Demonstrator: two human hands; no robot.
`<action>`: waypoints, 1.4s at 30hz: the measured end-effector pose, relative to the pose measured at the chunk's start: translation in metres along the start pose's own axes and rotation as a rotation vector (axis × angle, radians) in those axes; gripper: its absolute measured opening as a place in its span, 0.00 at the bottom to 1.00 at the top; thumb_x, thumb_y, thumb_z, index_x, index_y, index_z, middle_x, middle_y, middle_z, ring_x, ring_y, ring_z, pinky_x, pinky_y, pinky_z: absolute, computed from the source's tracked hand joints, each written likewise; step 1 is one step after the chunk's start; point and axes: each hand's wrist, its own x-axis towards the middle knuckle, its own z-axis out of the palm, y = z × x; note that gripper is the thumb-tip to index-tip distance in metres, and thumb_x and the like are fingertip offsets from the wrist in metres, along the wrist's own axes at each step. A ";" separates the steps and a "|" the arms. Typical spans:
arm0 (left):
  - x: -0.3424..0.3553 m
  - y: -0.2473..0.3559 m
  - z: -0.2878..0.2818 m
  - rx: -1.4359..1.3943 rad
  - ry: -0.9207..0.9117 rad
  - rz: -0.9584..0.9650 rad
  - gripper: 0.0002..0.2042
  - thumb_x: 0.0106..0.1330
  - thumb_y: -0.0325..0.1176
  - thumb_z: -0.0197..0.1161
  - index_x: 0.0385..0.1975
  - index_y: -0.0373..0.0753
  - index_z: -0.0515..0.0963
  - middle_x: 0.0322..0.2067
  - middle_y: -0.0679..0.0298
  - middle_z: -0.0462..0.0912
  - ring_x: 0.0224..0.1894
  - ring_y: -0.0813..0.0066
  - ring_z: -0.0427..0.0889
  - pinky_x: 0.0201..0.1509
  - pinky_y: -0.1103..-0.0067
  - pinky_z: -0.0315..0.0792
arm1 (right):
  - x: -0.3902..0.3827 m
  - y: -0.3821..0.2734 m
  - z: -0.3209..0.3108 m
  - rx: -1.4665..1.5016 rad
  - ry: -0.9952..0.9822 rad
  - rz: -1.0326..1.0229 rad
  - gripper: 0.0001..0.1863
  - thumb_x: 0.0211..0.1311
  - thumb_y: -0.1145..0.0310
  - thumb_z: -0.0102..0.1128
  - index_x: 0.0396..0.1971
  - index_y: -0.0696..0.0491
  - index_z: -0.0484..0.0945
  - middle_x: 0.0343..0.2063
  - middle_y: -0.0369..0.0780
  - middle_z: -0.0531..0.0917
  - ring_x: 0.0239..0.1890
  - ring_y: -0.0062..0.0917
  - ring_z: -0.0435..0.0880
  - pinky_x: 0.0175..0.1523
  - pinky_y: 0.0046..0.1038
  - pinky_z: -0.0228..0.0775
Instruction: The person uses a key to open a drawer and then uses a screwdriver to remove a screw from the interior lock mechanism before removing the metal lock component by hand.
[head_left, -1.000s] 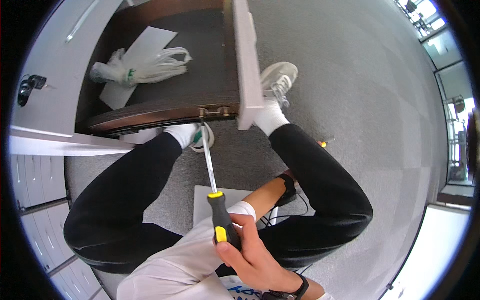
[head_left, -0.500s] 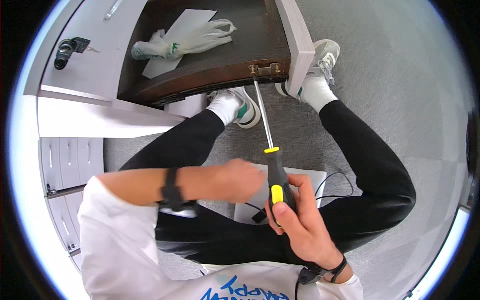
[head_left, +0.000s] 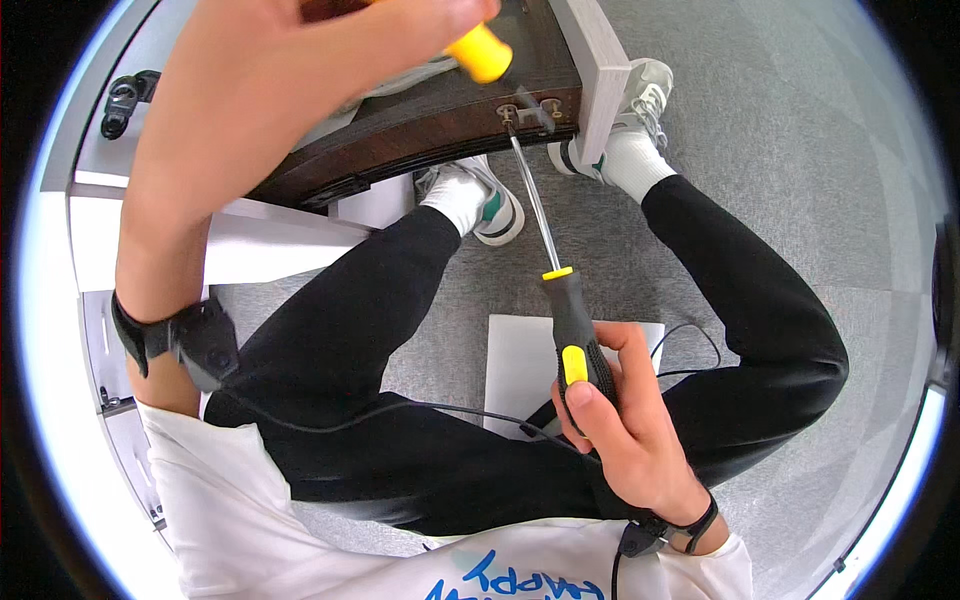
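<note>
My right hand point(head_left: 635, 440) is wrapped round the handle of a black-and-yellow screwdriver point(head_left: 573, 325). Its long steel shaft runs up to a screw in a small metal bracket point(head_left: 508, 117) on the edge of the dark wooden drawer point(head_left: 400, 140). My left hand point(head_left: 330, 60), raised over the drawer, is closed round a yellow-handled screwdriver point(head_left: 482, 54). That tool's grey shaft is blurred and points toward the bracket's right end; whether its tip touches is unclear. Most of its handle is hidden by my hand or cut off by the upper edge.
The drawer's pale front panel point(head_left: 598, 85) stands to the right of the bracket. My feet are on the grey carpet beneath, a white shoe point(head_left: 498, 215) close by the drawer. Between my legs lies a flat white panel point(head_left: 508, 365), with a thin black cable point(head_left: 440, 406) crossing it.
My left hand has swung from beside the black-and-yellow screwdriver's handle up over the drawer, and a yellow-handled screwdriver now shows in it. My right hand has shifted slightly right, keeping its grip.
</note>
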 end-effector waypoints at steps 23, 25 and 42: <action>0.014 0.000 0.010 0.133 0.040 0.031 0.10 0.61 0.34 0.66 0.33 0.37 0.75 0.26 0.57 0.78 0.29 0.65 0.79 0.34 0.80 0.73 | -0.004 -0.014 0.011 -0.062 -0.004 -0.022 0.24 0.72 0.68 0.53 0.58 0.64 0.57 0.35 0.45 0.77 0.33 0.21 0.74 0.39 0.26 0.68; 0.013 -0.015 0.011 0.158 0.042 0.023 0.10 0.62 0.35 0.66 0.35 0.37 0.74 0.27 0.56 0.78 0.29 0.63 0.79 0.34 0.80 0.74 | -0.005 -0.014 0.015 -0.071 0.004 -0.024 0.23 0.72 0.68 0.53 0.58 0.64 0.57 0.35 0.44 0.77 0.32 0.20 0.73 0.38 0.25 0.68; -0.001 -0.004 0.013 0.293 0.042 -0.035 0.08 0.70 0.32 0.59 0.41 0.35 0.71 0.36 0.49 0.82 0.37 0.56 0.83 0.38 0.75 0.77 | 0.002 -0.001 0.055 0.055 0.205 -0.113 0.32 0.59 0.83 0.60 0.58 0.56 0.51 0.34 0.40 0.73 0.30 0.16 0.73 0.31 0.18 0.67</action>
